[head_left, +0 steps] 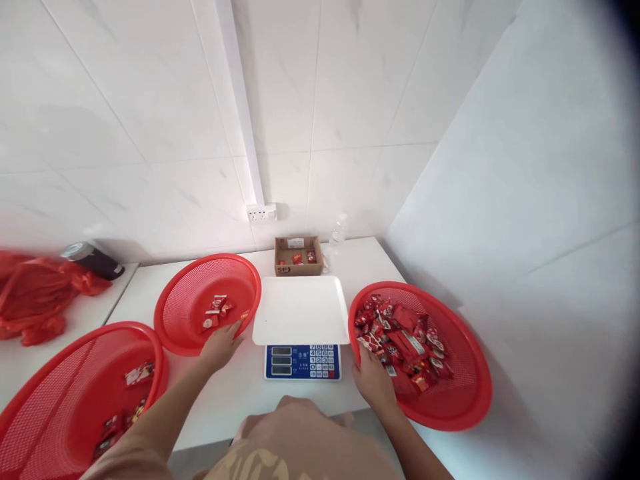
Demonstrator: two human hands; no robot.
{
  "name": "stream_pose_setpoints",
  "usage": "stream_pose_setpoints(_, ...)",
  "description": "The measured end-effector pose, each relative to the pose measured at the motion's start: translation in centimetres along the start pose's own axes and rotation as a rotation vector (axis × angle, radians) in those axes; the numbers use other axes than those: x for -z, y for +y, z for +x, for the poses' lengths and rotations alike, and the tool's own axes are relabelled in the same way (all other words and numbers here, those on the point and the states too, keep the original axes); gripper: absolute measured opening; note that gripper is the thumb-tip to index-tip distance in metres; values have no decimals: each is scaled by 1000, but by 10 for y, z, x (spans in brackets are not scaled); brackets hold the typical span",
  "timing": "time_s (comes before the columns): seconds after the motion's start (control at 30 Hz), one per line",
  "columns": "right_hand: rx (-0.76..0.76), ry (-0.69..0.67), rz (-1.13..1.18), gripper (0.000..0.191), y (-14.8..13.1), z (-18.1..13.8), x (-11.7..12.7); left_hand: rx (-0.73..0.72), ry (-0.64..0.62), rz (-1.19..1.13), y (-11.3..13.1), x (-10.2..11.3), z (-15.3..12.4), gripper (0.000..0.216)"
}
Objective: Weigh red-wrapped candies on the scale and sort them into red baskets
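Observation:
My left hand (220, 345) reaches into the near rim of the middle red basket (190, 280), fingers pinched on a small red candy near its fingertips. A few wrapped candies (216, 308) lie in that basket. My right hand (373, 381) rests inside the right red basket (467, 387), fingers curled down into a heap of red wrapped candies (403, 337); what it grips is hidden. Between the two hands stands a digital scale (300, 310) with a white pan and a blue keypad front (303, 362).
A third red basket (50, 387) with a few candies sits at the near left. A small cardboard box (299, 255) with candies and a clear bottle (339, 237) stand by the wall. Red plastic bags (35, 297) and a dark can (93, 259) lie at far left. A wall socket (261, 213) is above.

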State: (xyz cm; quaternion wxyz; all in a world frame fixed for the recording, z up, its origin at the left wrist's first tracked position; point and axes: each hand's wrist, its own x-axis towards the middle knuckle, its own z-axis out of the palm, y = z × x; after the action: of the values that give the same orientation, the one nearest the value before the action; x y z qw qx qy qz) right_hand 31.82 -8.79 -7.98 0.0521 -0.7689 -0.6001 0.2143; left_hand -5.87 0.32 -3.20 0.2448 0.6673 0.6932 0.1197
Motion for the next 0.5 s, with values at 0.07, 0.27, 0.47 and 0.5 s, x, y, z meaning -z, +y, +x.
stream_pose_setpoints(0.07, 3, 2, 14, 57, -1, -1, 1, -26, -67, 170, -1, 0, -4, 36)
stream_pose_setpoints(0.27, 5, 12, 186, 58, -5, -3, 11, 61, -79, 405, -11, 26, 7, 39)
stream_pose_setpoints(0.47, -134, -4, 546, 53, 27, 3, 31, 208, -20, 645, -43, 40, 23, 44)
stream_pose_setpoints(0.5, -161, -17, 535, 54, 35, 2, 35, 210, -17, 647, -47, 42, 25, 45)
